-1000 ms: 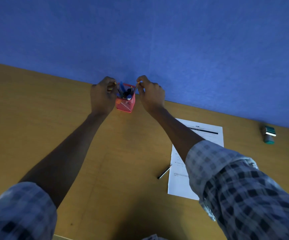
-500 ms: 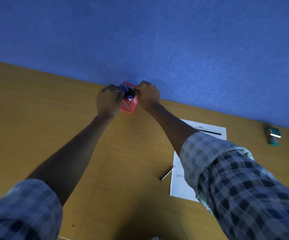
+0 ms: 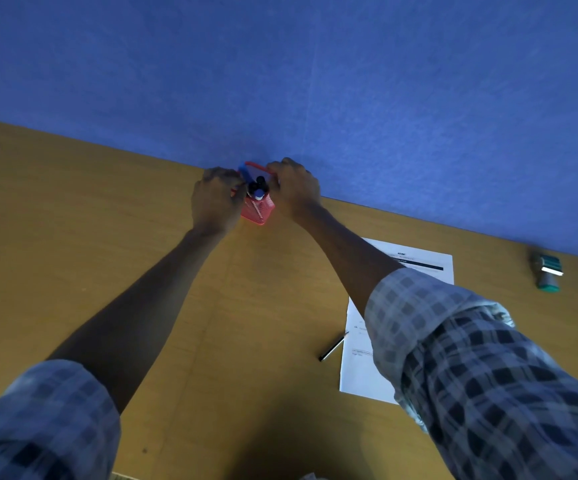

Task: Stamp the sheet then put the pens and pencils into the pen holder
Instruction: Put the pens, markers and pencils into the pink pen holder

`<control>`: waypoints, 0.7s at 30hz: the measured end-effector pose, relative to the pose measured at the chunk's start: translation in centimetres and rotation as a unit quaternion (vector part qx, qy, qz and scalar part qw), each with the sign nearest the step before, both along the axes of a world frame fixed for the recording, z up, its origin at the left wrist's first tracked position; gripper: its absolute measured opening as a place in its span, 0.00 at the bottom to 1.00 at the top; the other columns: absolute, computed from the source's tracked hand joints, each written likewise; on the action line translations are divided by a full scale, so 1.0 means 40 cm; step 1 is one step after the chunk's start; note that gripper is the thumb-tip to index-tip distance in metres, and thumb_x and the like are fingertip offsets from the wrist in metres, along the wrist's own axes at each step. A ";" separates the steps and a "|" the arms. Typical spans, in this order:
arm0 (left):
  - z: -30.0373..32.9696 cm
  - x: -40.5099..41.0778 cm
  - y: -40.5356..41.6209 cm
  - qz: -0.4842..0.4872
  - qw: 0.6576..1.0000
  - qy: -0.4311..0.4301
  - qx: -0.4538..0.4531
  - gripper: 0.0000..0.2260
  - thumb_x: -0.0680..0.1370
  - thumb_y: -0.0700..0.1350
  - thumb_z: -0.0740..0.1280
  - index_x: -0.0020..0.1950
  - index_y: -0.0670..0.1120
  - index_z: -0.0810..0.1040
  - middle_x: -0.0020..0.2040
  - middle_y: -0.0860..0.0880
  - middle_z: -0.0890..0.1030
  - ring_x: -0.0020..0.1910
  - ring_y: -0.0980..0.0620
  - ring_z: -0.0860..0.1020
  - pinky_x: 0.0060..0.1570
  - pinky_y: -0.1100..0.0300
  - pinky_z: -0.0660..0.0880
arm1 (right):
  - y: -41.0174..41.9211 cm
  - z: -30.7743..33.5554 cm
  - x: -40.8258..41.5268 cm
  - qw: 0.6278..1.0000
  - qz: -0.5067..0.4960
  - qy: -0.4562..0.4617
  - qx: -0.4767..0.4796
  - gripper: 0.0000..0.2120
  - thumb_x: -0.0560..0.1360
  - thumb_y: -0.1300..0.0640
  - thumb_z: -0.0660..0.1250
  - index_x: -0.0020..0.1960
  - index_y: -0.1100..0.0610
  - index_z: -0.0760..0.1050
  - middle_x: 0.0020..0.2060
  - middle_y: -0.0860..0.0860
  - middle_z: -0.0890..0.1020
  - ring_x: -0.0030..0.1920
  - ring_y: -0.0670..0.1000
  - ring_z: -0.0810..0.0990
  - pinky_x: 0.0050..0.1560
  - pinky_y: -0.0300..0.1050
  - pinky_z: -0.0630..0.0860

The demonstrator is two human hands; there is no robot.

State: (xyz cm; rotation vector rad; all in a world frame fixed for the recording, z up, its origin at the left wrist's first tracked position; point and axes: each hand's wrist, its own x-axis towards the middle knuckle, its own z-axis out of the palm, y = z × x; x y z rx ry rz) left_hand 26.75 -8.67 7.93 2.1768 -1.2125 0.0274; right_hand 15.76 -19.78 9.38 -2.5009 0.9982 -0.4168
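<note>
A red mesh pen holder (image 3: 258, 212) stands at the far edge of the wooden table, against the blue wall. Several pens and pencils (image 3: 258, 189) stick out of it, one of them blue (image 3: 245, 172). My left hand (image 3: 214, 199) is curled against the holder's left side and rim. On the right side, my right hand (image 3: 295, 190) is curled against the rim. What the fingertips pinch is hidden. One dark pen (image 3: 332, 348) lies loose on the table beside the white printed sheet (image 3: 359, 375), which my right sleeve partly covers.
A green and grey stamp (image 3: 547, 272) lies on its side at the far right, near the wall. The blue wall (image 3: 315, 81) closes off the table's (image 3: 73, 220) far edge just behind the holder. My checked sleeves fill the lower corners.
Both hands have dropped lower and closed in on the holder. The pens they held above the rim now sit down inside it. The view has shifted slightly.
</note>
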 end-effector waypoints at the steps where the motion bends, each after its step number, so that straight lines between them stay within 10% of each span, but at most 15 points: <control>1: -0.003 -0.004 0.003 -0.001 1.000 -0.004 0.006 0.08 0.76 0.43 0.65 0.49 0.42 0.82 0.48 0.44 0.84 0.54 0.41 0.77 0.48 0.50 0.74 | 0.000 0.003 -0.006 1.000 -0.002 -0.006 0.003 0.13 0.79 0.57 0.60 0.59 0.56 0.79 0.52 0.55 0.80 0.51 0.58 0.80 0.47 0.51 0.77; 12: -0.014 -0.072 0.058 0.035 0.998 -0.006 -0.060 0.18 0.74 0.48 0.63 0.62 0.43 0.77 0.59 0.44 0.79 0.58 0.43 0.75 0.52 0.51 0.74 | 0.029 -0.008 -0.119 1.000 -0.024 -0.002 0.018 0.13 0.77 0.60 0.60 0.58 0.56 0.80 0.52 0.55 0.81 0.50 0.60 0.81 0.48 0.51 0.78; 21: -0.061 -0.246 0.130 -0.018 0.999 0.044 0.016 0.04 0.73 0.43 0.68 0.46 0.45 0.81 0.44 0.48 0.81 0.48 0.47 0.79 0.42 0.53 0.77 | 0.081 -0.053 -0.240 0.998 -0.031 0.040 0.047 0.16 0.76 0.58 0.62 0.62 0.53 0.78 0.58 0.53 0.83 0.56 0.59 0.81 0.58 0.51 0.77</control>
